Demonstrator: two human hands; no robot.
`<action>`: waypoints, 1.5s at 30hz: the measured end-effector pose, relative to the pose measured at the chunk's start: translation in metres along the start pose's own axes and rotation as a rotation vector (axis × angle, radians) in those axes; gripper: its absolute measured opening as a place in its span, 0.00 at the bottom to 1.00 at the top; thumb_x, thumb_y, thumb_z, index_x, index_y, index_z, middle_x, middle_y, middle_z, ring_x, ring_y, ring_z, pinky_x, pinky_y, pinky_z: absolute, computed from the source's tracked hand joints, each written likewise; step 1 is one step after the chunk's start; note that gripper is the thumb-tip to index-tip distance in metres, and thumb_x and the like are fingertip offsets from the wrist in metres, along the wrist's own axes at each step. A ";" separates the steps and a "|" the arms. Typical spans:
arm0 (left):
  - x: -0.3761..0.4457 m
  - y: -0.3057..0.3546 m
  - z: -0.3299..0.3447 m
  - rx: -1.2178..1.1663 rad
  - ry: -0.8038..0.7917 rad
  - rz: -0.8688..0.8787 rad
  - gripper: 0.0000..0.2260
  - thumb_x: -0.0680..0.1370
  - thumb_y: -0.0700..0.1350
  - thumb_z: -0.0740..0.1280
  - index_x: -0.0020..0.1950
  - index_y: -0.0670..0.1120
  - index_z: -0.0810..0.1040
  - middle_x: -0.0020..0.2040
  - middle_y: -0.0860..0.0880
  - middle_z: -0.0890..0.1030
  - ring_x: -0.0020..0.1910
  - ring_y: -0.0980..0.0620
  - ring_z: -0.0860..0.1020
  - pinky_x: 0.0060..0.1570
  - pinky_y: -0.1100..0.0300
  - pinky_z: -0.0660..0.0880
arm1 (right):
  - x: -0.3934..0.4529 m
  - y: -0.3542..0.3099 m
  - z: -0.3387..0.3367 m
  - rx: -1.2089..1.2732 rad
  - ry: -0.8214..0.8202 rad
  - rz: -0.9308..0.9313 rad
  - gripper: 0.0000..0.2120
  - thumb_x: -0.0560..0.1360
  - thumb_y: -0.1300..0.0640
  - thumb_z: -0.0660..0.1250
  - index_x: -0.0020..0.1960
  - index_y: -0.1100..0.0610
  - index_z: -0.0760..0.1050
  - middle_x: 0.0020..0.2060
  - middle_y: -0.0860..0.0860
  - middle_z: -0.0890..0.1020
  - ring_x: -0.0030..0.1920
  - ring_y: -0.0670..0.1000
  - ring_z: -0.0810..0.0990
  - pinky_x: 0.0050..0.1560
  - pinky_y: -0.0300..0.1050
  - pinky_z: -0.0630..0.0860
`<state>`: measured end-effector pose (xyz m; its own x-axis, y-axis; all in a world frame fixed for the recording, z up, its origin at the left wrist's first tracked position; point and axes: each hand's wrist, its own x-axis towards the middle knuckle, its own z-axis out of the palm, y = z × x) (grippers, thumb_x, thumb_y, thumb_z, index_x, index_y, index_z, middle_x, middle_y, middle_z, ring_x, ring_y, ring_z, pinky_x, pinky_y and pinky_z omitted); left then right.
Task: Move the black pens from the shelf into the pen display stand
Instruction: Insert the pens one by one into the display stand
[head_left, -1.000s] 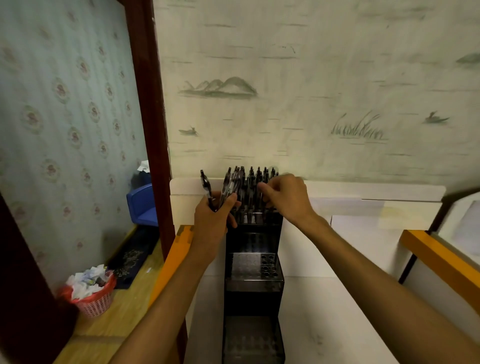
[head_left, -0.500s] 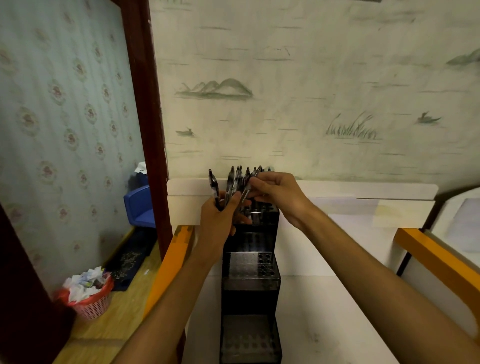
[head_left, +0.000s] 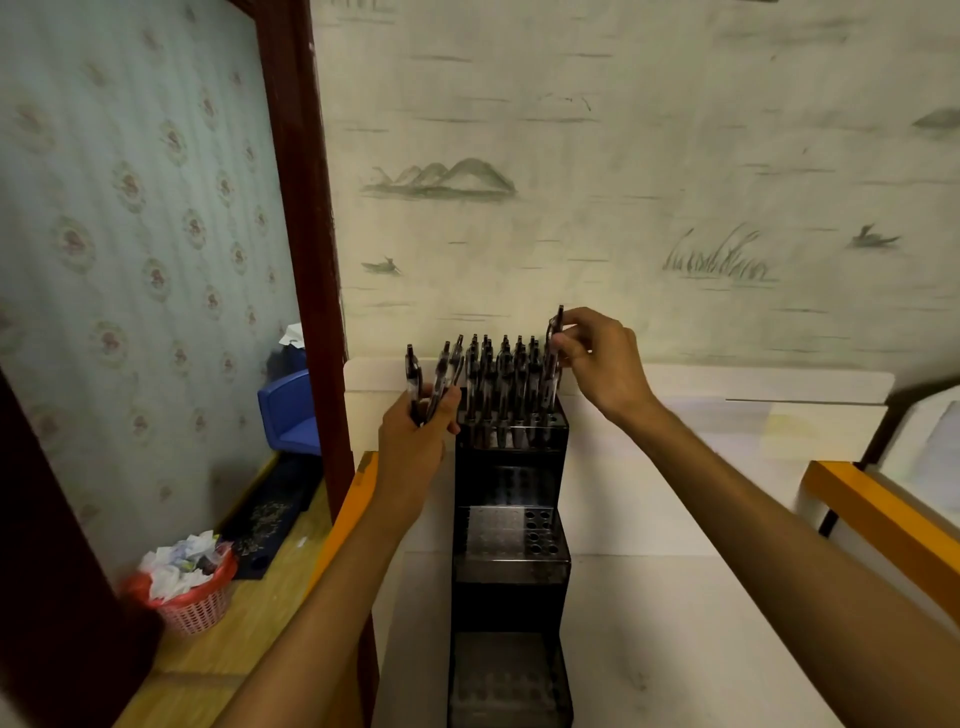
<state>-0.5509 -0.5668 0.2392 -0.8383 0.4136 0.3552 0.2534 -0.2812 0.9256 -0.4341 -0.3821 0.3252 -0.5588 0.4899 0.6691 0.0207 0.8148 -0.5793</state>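
Standing on the white shelf (head_left: 675, 597), against the wallpapered back wall (head_left: 623, 156), the pen display stand (head_left: 511, 540) is a black, stepped unit with three tiers of perforated holes. Its top tier (head_left: 511, 431) is nearly full of black pens (head_left: 498, 379), all upright with clips uppermost; the middle tier (head_left: 506, 535) and bottom tier (head_left: 506, 686) show only open holes. To the right of the stand you have broad bare shelf surface, bounded by an orange edge rail (head_left: 883, 525). To the left, the room is narrow: a second orange edge (head_left: 345, 514) and a dark red door frame (head_left: 306, 234) sit close by. Your left hand (head_left: 415, 441) is curled around a small bundle of pens (head_left: 434, 382), held upright just beside the top tier. Your right hand (head_left: 597, 358) pinches a single pen (head_left: 553, 353) between thumb and fingertips, at the right rear corner of the top tier; whether its tip is seated cannot be told.
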 end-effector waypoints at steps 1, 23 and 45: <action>0.000 -0.001 0.000 0.003 -0.004 -0.006 0.11 0.79 0.51 0.69 0.52 0.44 0.81 0.31 0.52 0.79 0.24 0.59 0.71 0.25 0.67 0.68 | 0.000 0.000 0.002 -0.016 0.001 -0.003 0.04 0.78 0.61 0.68 0.52 0.57 0.80 0.37 0.48 0.85 0.39 0.48 0.84 0.51 0.54 0.81; -0.006 0.002 0.015 -0.106 -0.112 -0.079 0.05 0.81 0.43 0.68 0.51 0.41 0.78 0.37 0.44 0.84 0.19 0.54 0.67 0.20 0.63 0.64 | -0.018 0.013 0.017 -0.264 -0.254 0.049 0.13 0.79 0.57 0.68 0.37 0.59 0.82 0.33 0.56 0.83 0.37 0.52 0.82 0.47 0.47 0.79; -0.016 0.005 0.033 -0.019 -0.116 -0.028 0.08 0.78 0.51 0.70 0.51 0.49 0.84 0.44 0.50 0.87 0.25 0.48 0.80 0.25 0.65 0.73 | -0.028 -0.006 -0.001 0.693 -0.233 0.358 0.07 0.79 0.58 0.68 0.48 0.62 0.81 0.41 0.57 0.86 0.42 0.57 0.87 0.39 0.42 0.82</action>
<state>-0.5205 -0.5466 0.2422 -0.7834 0.5186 0.3426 0.2201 -0.2840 0.9332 -0.4178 -0.4000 0.3104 -0.7756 0.5450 0.3185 -0.2443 0.2062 -0.9475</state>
